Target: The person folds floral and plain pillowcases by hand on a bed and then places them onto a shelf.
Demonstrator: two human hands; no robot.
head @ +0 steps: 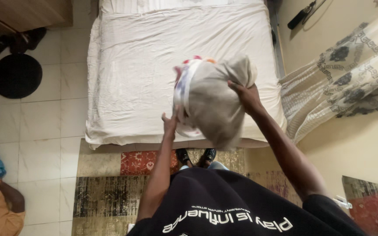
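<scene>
Head view: the person stands at the foot of the white-sheeted bed (136, 65), holding a bunched grey cloth with a coloured print lining (211, 98) above its 5 o'clock corner. The right hand (246, 97) is clenched on the upper edge so the cloth hangs, long axis 12 to 6; the left hand (170, 123), fingers loosely spread, steadies its lower 8 o'clock side.

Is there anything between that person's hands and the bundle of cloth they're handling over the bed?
Nothing visible. The right hand already grips the grey cloth bundle at its top corner, and the left hand touches its lower left edge, above the bed.
</scene>
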